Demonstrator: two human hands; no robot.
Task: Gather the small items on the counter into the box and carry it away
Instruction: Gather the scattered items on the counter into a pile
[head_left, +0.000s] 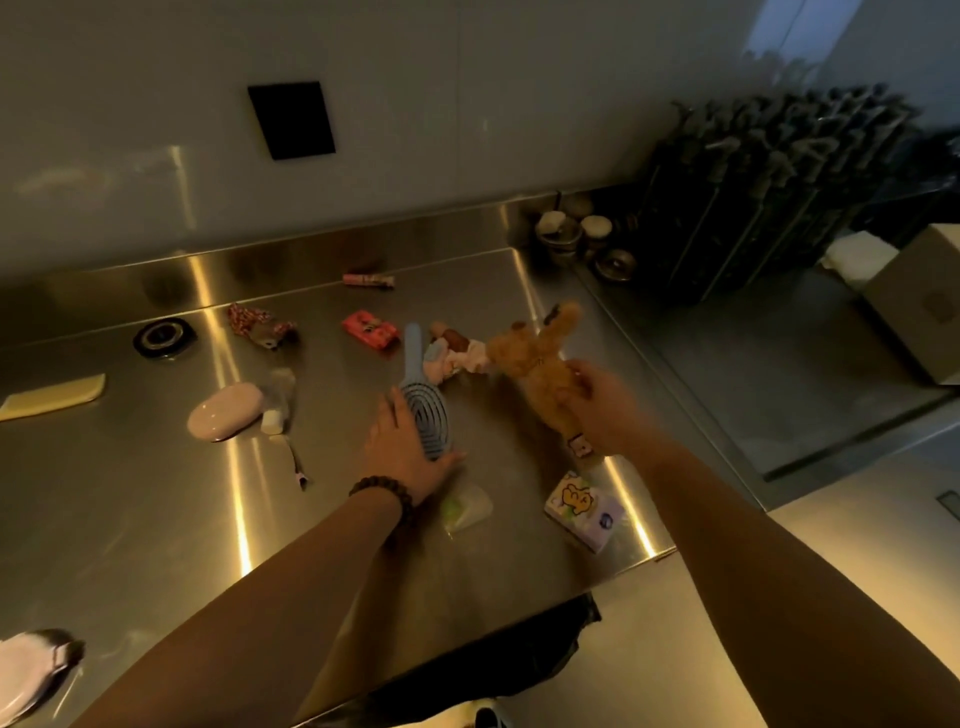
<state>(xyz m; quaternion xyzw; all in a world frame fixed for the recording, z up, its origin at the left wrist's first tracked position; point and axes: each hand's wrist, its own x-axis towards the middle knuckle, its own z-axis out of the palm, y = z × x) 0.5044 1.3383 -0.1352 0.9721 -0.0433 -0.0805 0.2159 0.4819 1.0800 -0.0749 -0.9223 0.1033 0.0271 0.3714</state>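
My right hand (597, 402) is shut on a brown plush toy (535, 358) and holds it just above the steel counter (156, 509). My left hand (402, 449) grips the head of a blue hairbrush (423, 397) whose handle points away from me. A small doll (454, 351) lies beyond the brush. A cardboard box (922, 306) stands at the far right on a lower surface. Near the counter's front edge lie a tissue pack (584, 509) and a pale wrapped packet (467, 506).
Scattered across the counter: a pink oval case (226, 410), a clear small bottle (278, 402), a pink packet (370, 328), a patterned scrunchie (257, 325), a pink tube (369, 280), a black round disc (163, 336), a yellow cloth (52, 397). Metal bowls (582, 239) and a dark rack (769, 192) stand back right.
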